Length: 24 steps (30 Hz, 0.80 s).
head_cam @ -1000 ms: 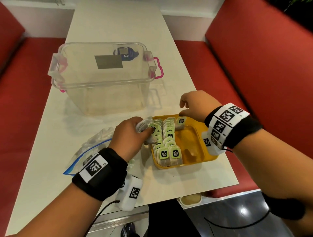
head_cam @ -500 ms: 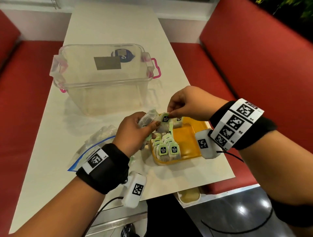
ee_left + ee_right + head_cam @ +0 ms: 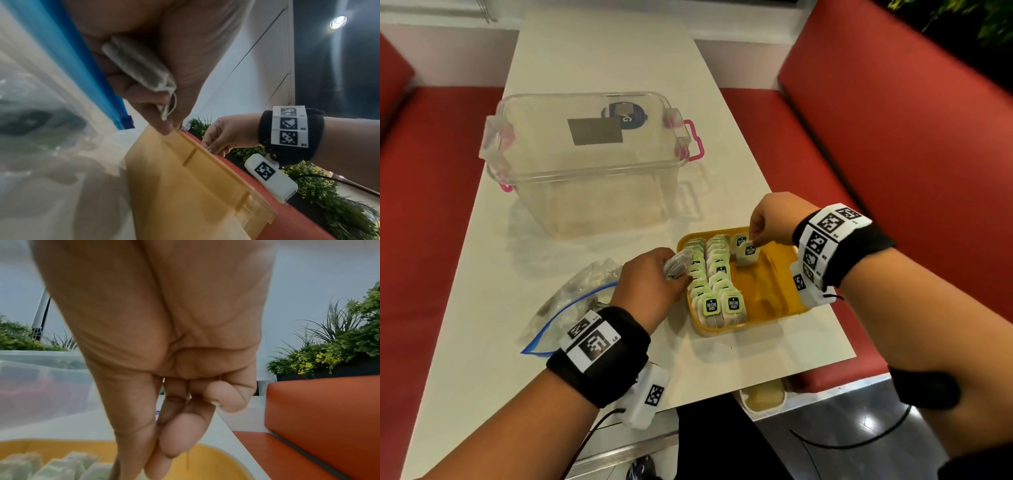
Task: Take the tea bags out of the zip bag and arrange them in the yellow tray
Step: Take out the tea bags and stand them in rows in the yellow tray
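Right hand (image 3: 774, 219) grip: fingertips pinch one tea bag (image 3: 747, 255) at yellow tray's (image 3: 784, 270) 12 o'clock end. Left hand (image 3: 650, 284) grip clenched round spare tea bags (image 3: 677, 265), tray's 9 o'clock.

A clear plastic bin (image 3: 585, 164) with pink latches stands on the white table (image 3: 599, 54) between red benches (image 3: 893, 144).
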Tool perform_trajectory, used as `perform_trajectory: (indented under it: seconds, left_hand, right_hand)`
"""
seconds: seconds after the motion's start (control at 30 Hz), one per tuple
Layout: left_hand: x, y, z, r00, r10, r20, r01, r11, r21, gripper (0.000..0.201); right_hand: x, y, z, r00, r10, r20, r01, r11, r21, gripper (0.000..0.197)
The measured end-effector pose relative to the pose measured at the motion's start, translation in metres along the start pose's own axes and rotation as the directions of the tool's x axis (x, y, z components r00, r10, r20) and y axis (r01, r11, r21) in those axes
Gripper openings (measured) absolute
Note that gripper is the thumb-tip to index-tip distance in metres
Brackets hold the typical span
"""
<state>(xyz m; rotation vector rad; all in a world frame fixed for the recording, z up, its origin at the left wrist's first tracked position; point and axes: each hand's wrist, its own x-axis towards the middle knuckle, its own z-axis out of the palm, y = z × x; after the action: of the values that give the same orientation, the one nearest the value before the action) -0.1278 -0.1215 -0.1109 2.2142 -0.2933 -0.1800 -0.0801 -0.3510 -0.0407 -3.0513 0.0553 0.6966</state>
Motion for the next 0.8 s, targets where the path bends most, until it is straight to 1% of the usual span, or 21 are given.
perform_trajectory:
  seconds: [0.1, 0.3, 0.47, 0.6, 0.67, 0.73, 0.8]
  left_hand:
    - [0.000, -0.001, -0.001, 1.000, 0.001, 0.001, -0.001, 1.000, 0.000, 0.012]
    - [0.002, -0.001, -0.001, 1.000, -0.003, 0.001, 0.003, 1.000, -0.021, 0.009]
    - [0.001, -0.002, -0.001, 1.000, 0.003, 0.007, -0.002, 1.000, -0.020, 0.011]
    - [0.002, -0.001, -0.004, 1.000, 0.000, 0.018, 0.000, 1.000, -0.016, 0.014]
    - [0.001, 0.001, -0.007, 1.000, -0.001, 0.005, 0.002, 1.000, -0.022, 0.015]
    - [0.001, 0.005, -0.009, 1.000, 0.002, -0.002, -0.003, 1.000, -0.031, 0.016]
    - [-0.001, 0.011, -0.011, 1.000, 0.002, 0.015, 0.000, 0.995, -0.097, 0.017]
  right_hand:
    - [0.006, -0.004, 0.002, 1.000, 0.004, 0.018, -0.004, 1.000, -0.017, 0.014]
    - [0.013, -0.010, 0.005, 1.000, 0.014, 0.013, -0.014, 1.000, -0.023, 0.013]
    - [0.010, -0.012, 0.009, 1.000, 0.017, -0.023, -0.018, 0.999, -0.037, 0.012]
    - [0.004, -0.014, 0.010, 0.995, 0.024, -0.101, -0.029, 0.999, -0.046, 0.020]
    - [-0.002, -0.016, 0.007, 0.989, 0.018, -0.146, -0.024, 0.999, -0.041, 0.021]
    - [-0.011, -0.021, 0.002, 0.978, -0.008, -0.207, 0.005, 1.000, -0.018, 0.018]
    - [-0.022, -0.028, -0.003, 0.966, -0.058, -0.254, 0.072, 0.996, 0.048, 0.018]
